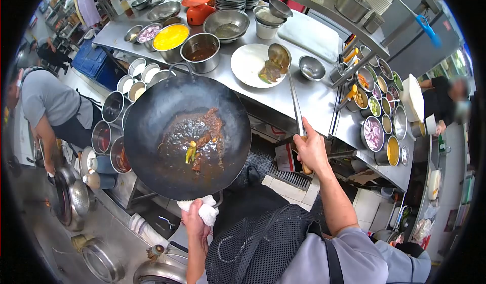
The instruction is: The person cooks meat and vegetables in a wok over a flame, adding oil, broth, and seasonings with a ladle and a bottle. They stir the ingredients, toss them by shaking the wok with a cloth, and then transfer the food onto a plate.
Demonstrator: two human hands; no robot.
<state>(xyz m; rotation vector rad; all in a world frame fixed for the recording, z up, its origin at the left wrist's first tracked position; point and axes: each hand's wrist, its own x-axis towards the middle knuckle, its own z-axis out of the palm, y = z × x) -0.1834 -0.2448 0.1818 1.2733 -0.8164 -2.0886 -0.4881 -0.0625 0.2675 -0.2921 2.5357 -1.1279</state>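
A black wok (167,107) is held up near the middle of the view, tilted so that its inside is shown. Its dark surface is smeared with a thin brown sauce, thickest right of centre, and a small green-yellow scrap is left low in the bowl. The near handle of the wok is gripped through a white cloth (205,210) by the left hand (195,226), whose fingers are clenched around the cloth. Further right, the right hand (310,152) is closed around the wooden end of a long ladle (293,99). The ladle's steel bowl is tipped over a white plate (245,61) on the far steel counter (316,94), and a brownish portion of food (271,72) is seen lying at the plate's right edge. Just left of the plate, a pot of brown sauce (201,52) and a bowl of yellow liquid (171,37) are set side by side. At the far left, a person in a grey shirt (48,99) is seen bent over other pans.
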